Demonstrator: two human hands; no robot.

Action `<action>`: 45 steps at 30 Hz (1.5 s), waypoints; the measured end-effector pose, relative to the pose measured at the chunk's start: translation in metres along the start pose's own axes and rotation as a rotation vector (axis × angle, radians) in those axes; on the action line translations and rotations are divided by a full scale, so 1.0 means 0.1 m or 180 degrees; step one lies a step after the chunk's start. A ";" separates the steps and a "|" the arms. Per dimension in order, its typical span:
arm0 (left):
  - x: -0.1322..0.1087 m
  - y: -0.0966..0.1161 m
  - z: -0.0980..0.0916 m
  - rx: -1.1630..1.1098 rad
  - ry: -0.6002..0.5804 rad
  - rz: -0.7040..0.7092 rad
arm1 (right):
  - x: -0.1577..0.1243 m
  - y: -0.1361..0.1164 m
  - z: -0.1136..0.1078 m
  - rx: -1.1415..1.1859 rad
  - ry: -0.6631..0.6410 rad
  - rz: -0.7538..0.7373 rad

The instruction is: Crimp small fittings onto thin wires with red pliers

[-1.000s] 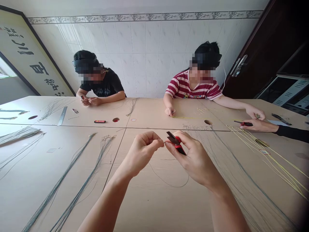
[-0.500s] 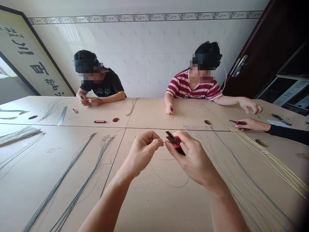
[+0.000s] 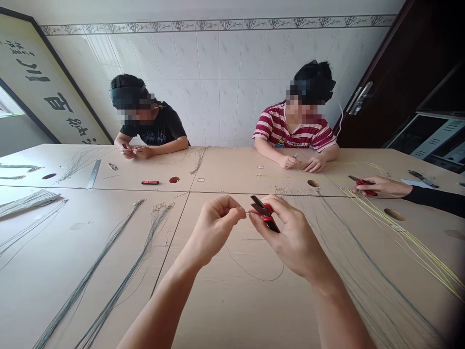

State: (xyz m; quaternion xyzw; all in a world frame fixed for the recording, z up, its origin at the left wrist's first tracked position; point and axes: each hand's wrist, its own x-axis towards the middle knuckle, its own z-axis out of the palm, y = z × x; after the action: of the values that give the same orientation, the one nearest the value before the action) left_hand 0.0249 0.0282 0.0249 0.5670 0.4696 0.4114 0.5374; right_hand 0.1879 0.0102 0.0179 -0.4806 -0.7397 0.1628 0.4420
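Observation:
My left hand [image 3: 214, 228] is closed in a pinch on the end of a thin dark cord [image 3: 254, 276] that loops down over the table behind my hands. My right hand [image 3: 290, 232] grips small red-handled pliers [image 3: 264, 213], and their dark jaws meet the pinched cord end between my two hands. Both hands hover just above the light wooden table [image 3: 225, 310], near its middle.
Bundles of grey cords [image 3: 119, 261] lie to the left, and more grey cords [image 3: 363, 271] and yellow cords [image 3: 417, 242] to the right. Two people sit across the table working cords; another person's hand [image 3: 381, 186] with red pliers rests at the right. A metal ruler [image 3: 93, 173] lies far left.
My hands have barely moved. The person in the striped shirt drew both arms in from a wide spread, so both hands now meet in front of the body.

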 end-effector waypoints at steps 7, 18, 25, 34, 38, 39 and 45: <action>0.00 0.00 0.03 0.0049 0.0077 0.0045 | 0.01 0.00 0.01 -0.0103 0.0019 -0.0061; 0.01 0.00 0.06 0.0096 0.0181 0.0087 | 0.01 -0.01 0.01 -0.0201 0.0053 -0.0187; 0.02 -0.01 0.07 0.0132 0.0275 0.0211 | 0.00 -0.01 0.02 -0.0073 0.0089 -0.0108; 0.01 -0.03 0.06 -0.0310 0.0166 0.0177 | 0.00 0.01 0.00 0.0363 -0.0084 0.0163; 0.02 -0.06 0.07 -0.0387 0.0102 0.0171 | 0.00 0.03 0.02 0.0383 -0.0040 0.0160; 0.02 -0.06 0.08 -0.0414 0.0071 0.0161 | 0.00 0.04 0.02 0.0377 -0.0011 0.0149; 0.05 -0.06 0.08 -0.0481 -0.0245 0.0153 | 0.01 0.10 0.00 0.0433 0.0087 0.0151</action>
State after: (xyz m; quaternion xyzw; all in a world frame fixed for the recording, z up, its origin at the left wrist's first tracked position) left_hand 0.0333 0.0313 0.0185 0.5513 0.4024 0.4363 0.5863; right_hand 0.1932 0.0160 0.0117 -0.4690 -0.7093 0.2165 0.4797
